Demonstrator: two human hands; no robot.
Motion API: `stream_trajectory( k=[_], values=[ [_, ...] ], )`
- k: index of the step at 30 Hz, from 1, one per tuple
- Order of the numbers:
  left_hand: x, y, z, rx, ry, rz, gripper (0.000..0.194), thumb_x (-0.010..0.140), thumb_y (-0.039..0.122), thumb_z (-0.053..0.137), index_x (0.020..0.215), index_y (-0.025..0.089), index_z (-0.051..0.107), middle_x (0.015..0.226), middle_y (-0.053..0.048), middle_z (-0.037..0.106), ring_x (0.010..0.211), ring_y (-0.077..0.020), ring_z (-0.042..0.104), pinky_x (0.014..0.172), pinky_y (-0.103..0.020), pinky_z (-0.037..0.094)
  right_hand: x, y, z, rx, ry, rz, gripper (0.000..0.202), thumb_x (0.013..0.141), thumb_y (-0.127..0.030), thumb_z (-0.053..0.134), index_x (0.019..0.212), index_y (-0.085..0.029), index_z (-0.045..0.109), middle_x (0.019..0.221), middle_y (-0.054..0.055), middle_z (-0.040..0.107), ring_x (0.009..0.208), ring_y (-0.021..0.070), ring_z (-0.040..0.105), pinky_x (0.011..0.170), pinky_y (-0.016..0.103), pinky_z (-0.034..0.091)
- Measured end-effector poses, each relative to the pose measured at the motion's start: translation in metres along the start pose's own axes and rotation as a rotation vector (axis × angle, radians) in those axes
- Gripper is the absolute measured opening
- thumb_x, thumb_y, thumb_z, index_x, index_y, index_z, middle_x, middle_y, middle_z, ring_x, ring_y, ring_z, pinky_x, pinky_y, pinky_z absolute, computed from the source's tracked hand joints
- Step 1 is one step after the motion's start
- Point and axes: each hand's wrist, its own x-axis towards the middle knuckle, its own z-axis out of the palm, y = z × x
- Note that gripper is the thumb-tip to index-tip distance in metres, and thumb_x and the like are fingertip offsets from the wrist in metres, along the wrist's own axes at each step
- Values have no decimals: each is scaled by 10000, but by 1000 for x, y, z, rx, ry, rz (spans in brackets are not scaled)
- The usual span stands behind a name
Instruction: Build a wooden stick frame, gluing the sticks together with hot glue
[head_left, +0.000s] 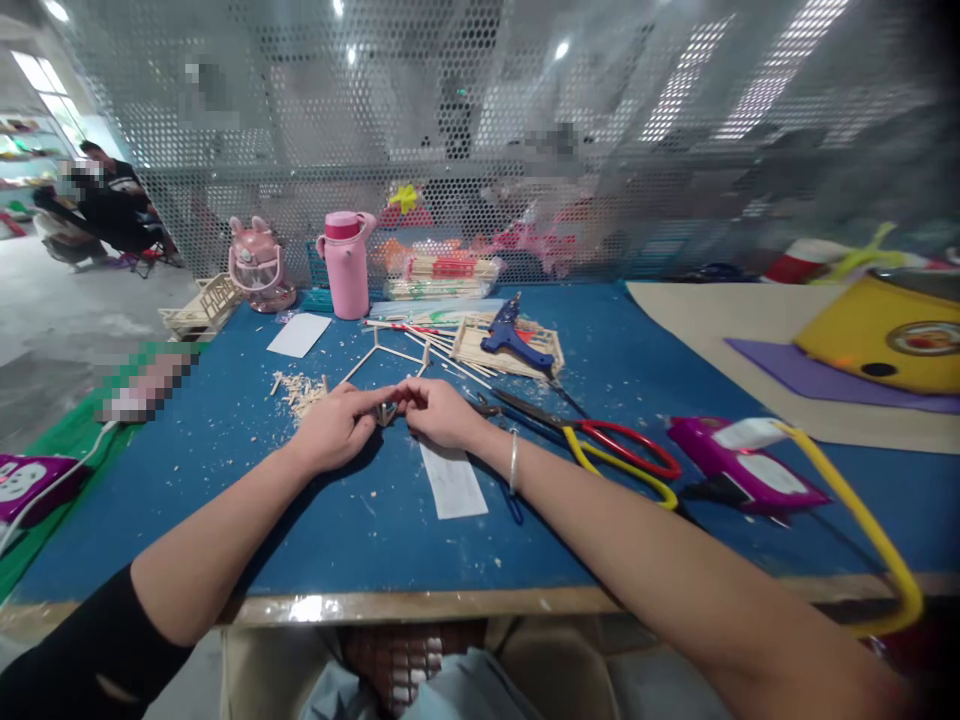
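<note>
The table point(285, 540) bears it all, and the frame point(400, 354) of thin sticks lies flat in the work area, just beyond the hands. The jug point(349, 280) stands behind the frame, probably to be out of harm's way. Right of the frame lie the scissors point(532, 411), handy for the right arm. The left hand point(337, 430), nearer than the frame, rests low, index stretched across, perhaps as a brace. The right hand point(439, 410) beside it has its fingers bent and bunched at that index tip; whether either pinches the small piece point(385, 413) under them, I can't tell. The glue gun point(517, 340) lies right of the frame on more sticks, presumably parked. The slip point(454, 485) sits nearer than the frame; offcuts point(300, 395) lie heaped left of it.
</note>
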Motion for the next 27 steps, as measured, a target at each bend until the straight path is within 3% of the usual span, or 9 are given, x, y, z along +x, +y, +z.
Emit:
stream_trajectory(
  k=[10,14,16,20,24,27],
  values=[
    [6,-7,5,-41,-5,-35,349,865,253,386,1151,229,586,904,-60,682,825,-181,582,714,-281,446,2,1,1,18,-87,85,176,768,-160,444,796,-139,617,664,-11,558,455,47,450,444,179,391],
    [7,-11,3,-232,17,-177,290,851,297,424,991,229,668,853,-31,707,749,-169,626,685,-258,446,5,4,2,71,-41,137,200,767,-150,456,884,-146,618,652,-16,534,442,42,448,413,165,393],
    [8,-12,-3,-342,133,-281,269,830,320,461,916,201,687,818,-35,710,732,-169,630,692,-255,448,6,3,-1,132,36,163,233,789,-186,443,962,-159,598,653,-20,516,433,46,451,392,167,389],
    [8,5,-20,-802,440,-421,249,782,369,544,868,174,672,883,-47,694,708,-130,619,641,-213,444,3,-17,-11,122,137,61,282,815,-314,460,1029,-166,568,729,-1,538,498,64,486,452,198,431],
    [7,41,-21,-1457,326,-615,261,665,356,682,825,151,657,731,-30,682,507,-62,534,458,-150,365,-13,-48,-14,59,58,-154,529,659,-333,686,1132,-183,505,736,-15,578,589,87,519,548,214,436],
    [7,59,-15,-1568,264,-663,268,639,324,716,802,119,663,643,-22,648,493,-48,506,450,-132,353,-28,-59,-13,70,90,-168,252,729,-317,626,936,-182,572,707,-12,599,579,86,528,539,208,422]
  ],
)
